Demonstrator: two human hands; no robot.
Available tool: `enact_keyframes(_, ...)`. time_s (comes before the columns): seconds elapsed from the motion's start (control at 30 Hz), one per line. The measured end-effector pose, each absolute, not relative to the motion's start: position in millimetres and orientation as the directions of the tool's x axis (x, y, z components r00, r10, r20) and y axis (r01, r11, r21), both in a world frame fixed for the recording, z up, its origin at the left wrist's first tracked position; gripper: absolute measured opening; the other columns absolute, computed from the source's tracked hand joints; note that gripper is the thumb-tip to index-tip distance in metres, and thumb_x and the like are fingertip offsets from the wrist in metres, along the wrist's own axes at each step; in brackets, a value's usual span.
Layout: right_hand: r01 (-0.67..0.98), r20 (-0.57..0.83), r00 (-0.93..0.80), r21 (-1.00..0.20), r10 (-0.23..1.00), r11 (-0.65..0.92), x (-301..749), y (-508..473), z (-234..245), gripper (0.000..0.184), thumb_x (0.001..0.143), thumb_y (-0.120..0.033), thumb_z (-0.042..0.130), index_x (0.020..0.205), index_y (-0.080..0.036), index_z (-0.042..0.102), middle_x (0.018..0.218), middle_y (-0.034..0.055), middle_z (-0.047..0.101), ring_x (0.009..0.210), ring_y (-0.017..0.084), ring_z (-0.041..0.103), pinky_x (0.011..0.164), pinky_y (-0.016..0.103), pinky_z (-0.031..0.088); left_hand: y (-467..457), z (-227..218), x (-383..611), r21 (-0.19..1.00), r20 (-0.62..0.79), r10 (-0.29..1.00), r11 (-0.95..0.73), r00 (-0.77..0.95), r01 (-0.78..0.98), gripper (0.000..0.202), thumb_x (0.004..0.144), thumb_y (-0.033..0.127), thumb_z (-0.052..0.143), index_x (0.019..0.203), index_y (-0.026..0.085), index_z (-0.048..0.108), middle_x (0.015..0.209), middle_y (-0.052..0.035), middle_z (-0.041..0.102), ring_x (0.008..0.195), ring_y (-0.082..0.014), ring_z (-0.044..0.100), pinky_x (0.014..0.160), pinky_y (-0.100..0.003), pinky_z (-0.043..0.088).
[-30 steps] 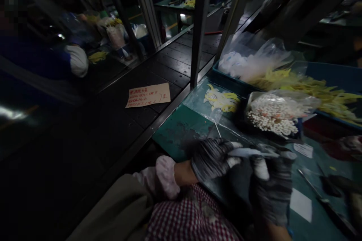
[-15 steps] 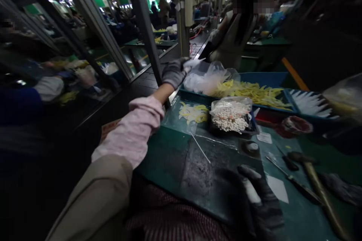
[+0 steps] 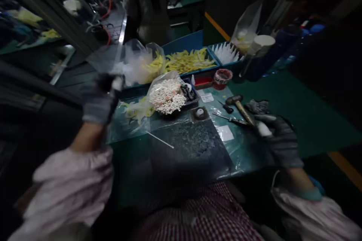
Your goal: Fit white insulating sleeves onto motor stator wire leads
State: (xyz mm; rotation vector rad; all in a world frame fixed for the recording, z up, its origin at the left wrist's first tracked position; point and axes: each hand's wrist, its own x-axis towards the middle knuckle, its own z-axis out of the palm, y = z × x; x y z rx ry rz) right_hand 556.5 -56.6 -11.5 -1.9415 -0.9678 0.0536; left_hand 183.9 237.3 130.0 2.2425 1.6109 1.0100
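Note:
My left hand (image 3: 98,99), in a dark glove with pale fingertips, is raised over the table's left edge. It is blurred and looks closed; what it holds is unclear. My right hand (image 3: 278,137), also gloved, rests on the green table (image 3: 296,113). Its finger and thumb are apart at the end of a hammer (image 3: 240,106) handle. Between the hands lie a dark work mat (image 3: 192,147) and a thin white stick (image 3: 160,140). A bag of small white pieces (image 3: 166,96) sits in a black tray behind the mat.
Blue bins at the back hold yellow strips (image 3: 186,60) and white pieces (image 3: 226,52), beside a clear plastic bag (image 3: 135,62). A red roll (image 3: 222,77), a spare glove (image 3: 257,105), a metal tool (image 3: 232,119) and a white cup (image 3: 263,41) are nearby. A person (image 3: 147,3) stands behind.
My left hand has pulled back from the plastic bag at the bins to the table's left edge. My right hand has moved right to the hammer handle. The view has swung right.

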Motion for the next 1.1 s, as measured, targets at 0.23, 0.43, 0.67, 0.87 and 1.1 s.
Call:
enact_keyframes(0.23, 0.823, 0.194, 0.386, -0.513, 0.902, -0.242, 580, 12, -41, 0.046, 0.09, -0.045, 0.071, 0.127, -0.019, 0.081, 0.132, 0.018, 0.078, 0.125, 0.038, 0.069, 0.117, 0.059, 0.047, 98, 25, 218, 0.858, -0.179, 0.818, -0.142, 0.546, 0.494, 0.031, 0.089, 0.041, 0.077, 0.116, 0.025, 0.081, 0.113, -0.0054, 0.086, 0.104, -0.0283, 0.081, 0.1, -0.049, 0.067)
enact_keyframes(0.43, 0.906, 0.075, 0.278, -0.352, 0.958, -0.236, 586, 61, -54, 0.047, 0.089, -0.049, 0.077, 0.126, -0.021, 0.085, 0.124, 0.0186, 0.08, 0.116, 0.04, 0.069, 0.102, 0.053, 0.053, 102, -36, 281, 0.894, -0.103, 0.882, -0.12, 0.459, 0.432, 0.062, 0.085, 0.028, 0.085, 0.145, 0.021, 0.069, 0.137, -0.0134, 0.078, 0.118, -0.0302, 0.076, 0.11, -0.056, 0.063)
enact_keyframes(0.67, 0.951, -0.01, 0.183, -0.251, 0.983, -0.18, 593, 72, -49, 0.044, 0.095, -0.053, 0.072, 0.123, -0.022, 0.088, 0.111, 0.015, 0.083, 0.103, 0.035, 0.071, 0.09, 0.045, 0.05, 128, -55, 335, 0.94, 0.003, 0.893, -0.156, 0.45, 0.303, 0.057, 0.084, 0.012, 0.084, 0.14, 0.018, 0.071, 0.142, -0.0115, 0.077, 0.13, -0.0278, 0.074, 0.124, -0.048, 0.054)
enact_keyframes(0.87, 0.964, 0.002, 0.152, -0.222, 0.988, -0.148, 591, 76, -47, 0.039, 0.093, -0.051, 0.072, 0.118, -0.026, 0.089, 0.107, 0.0125, 0.082, 0.104, 0.035, 0.069, 0.097, 0.047, 0.046, 141, -60, 353, 0.932, -0.006, 0.911, -0.144, 0.413, 0.332, 0.048, 0.084, 0.014, 0.087, 0.131, 0.015, 0.078, 0.133, -0.0119, 0.081, 0.122, -0.0291, 0.077, 0.117, -0.048, 0.059)
enact_keyframes(1.1, 0.959, 0.092, 0.151, -0.256, 0.984, -0.123, 589, 73, -42, 0.041, 0.094, -0.051, 0.069, 0.107, -0.017, 0.088, 0.104, 0.0166, 0.08, 0.098, 0.035, 0.069, 0.095, 0.05, 0.049, 144, -59, 359, 0.924, -0.033, 0.905, -0.134, 0.425, 0.358, 0.027, 0.089, 0.016, 0.085, 0.115, 0.017, 0.085, 0.113, -0.0071, 0.086, 0.102, -0.0233, 0.081, 0.103, -0.038, 0.064)
